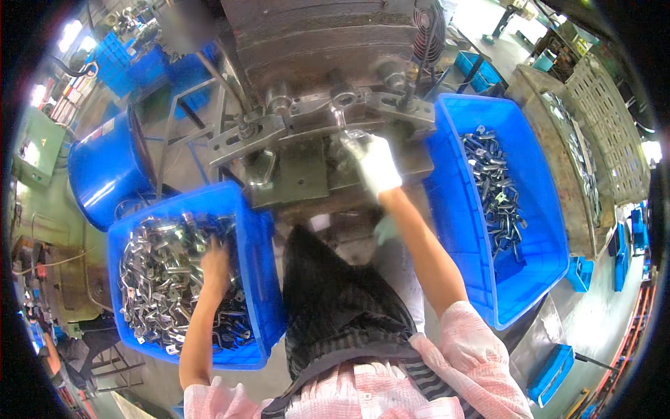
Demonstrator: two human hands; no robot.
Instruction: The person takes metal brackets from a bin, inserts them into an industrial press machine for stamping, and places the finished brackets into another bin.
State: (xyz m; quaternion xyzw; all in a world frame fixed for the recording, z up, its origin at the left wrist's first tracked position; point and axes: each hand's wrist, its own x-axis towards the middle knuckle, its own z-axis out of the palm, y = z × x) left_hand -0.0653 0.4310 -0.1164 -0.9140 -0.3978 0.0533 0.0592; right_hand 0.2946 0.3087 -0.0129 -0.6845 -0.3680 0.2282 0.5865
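Observation:
My left hand [216,262], bare, reaches into the left blue bin [249,262] among a heap of bent metal brackets [164,279]. Its fingers are blurred, and whether they grip a bracket cannot be made out. My right hand [375,162] wears a white glove and is at the press die [302,171] in front of me. Between its fingers is a small shiny metal piece [340,119], pointing away from me toward the tooling. The right blue bin [534,230] holds a looser pile of dark metal pieces [494,188].
The heavy press body [314,42] rises behind the die, with clamp bars [248,138] bolted on its bed. A blue drum [108,167] stands at the far left. Beyond the right bin is a worn metal-sided container [558,150] with flat parts.

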